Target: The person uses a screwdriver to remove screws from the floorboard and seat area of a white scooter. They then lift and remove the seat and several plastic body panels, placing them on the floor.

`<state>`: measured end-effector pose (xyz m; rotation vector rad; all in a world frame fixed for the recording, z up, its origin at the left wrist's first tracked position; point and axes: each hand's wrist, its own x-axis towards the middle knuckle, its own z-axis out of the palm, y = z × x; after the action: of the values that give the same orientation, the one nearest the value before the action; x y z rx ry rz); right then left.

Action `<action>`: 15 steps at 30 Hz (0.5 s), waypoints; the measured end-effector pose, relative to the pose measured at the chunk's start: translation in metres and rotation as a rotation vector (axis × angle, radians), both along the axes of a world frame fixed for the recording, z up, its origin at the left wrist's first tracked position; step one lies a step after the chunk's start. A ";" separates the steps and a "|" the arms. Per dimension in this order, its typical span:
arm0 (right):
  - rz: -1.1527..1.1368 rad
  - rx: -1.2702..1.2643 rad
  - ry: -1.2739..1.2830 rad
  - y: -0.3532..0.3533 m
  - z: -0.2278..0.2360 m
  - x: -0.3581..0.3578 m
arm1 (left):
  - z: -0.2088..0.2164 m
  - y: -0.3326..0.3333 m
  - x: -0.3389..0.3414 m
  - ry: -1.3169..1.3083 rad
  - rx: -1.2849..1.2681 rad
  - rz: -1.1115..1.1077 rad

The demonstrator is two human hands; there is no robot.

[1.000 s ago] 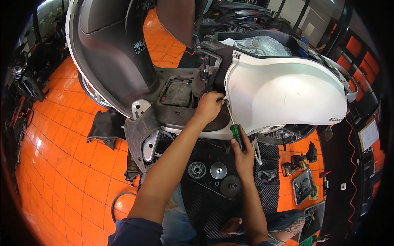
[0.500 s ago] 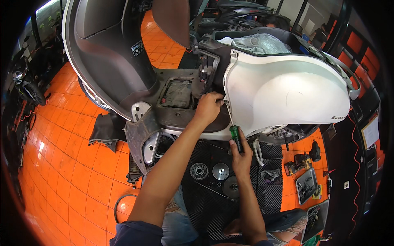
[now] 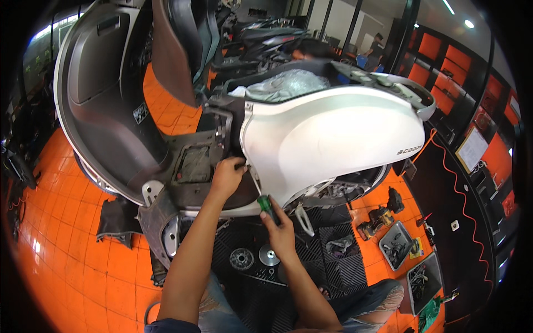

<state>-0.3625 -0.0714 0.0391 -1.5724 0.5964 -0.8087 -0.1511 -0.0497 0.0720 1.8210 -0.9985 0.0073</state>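
Observation:
A scooter with a white side panel (image 3: 327, 130) stands before me. My right hand (image 3: 281, 234) grips a screwdriver (image 3: 270, 206) by its green and black handle. Its shaft points up toward the front edge of the panel, where the tip meets a spot that is too small to make out. Right by that spot, my left hand (image 3: 226, 176) has its fingers bent together against the panel's front edge; what they pinch, if anything, is hidden. Left of that hand, an uncovered rectangular compartment (image 3: 194, 164) shows in the dark footboard (image 3: 233, 197).
Round metal discs (image 3: 241, 258) and a long thin rod lie on the black mat (image 3: 302, 261) below the scooter. At the right are a cordless drill (image 3: 377, 220), a tray of small parts (image 3: 383, 242) and a tool bin (image 3: 410, 277). A loose dark cover (image 3: 117, 223) lies on the orange tiles.
My view has turned to the right, so the scooter sits further left and more of the room shows. Both hands and the screwdriver stay at the panel's front edge.

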 end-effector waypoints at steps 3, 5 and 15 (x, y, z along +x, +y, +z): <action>0.008 0.009 -0.002 -0.002 0.001 -0.024 | 0.002 -0.002 0.008 0.135 0.044 -0.055; -0.011 0.055 -0.026 0.005 0.001 -0.037 | -0.007 -0.003 0.015 0.108 0.024 -0.084; -0.036 0.153 0.022 0.016 -0.021 -0.073 | 0.002 0.003 0.004 -0.012 0.004 -0.047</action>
<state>-0.4352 -0.0551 0.0183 -1.4363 0.6885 -0.7556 -0.1476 -0.0467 0.0738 1.8027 -1.0504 -0.0135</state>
